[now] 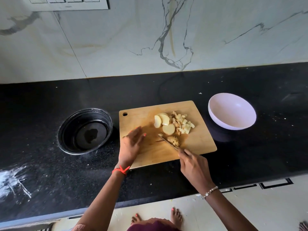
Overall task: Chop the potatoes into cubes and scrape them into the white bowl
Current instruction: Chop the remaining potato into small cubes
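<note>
Currently 1 board (196, 144) bears 3 potato slices (168, 129).

There is one wooden cutting board (196, 147) and one knife (168, 142). Two bowls stand on the counter: one white bowl (231, 110) and one dark glass bowl (70, 130). On the board lie three large potato slices (168, 129), one skin-on chunk (174, 141), one small offcut (160, 135) and one heap of cubes (185, 125), too many to count. Two hands show, the left hand (131, 144) and the right hand (193, 165), with one red thread (120, 170) and one beaded bracelet (210, 191). One switch panel (66, 3) is on the wall.
</note>
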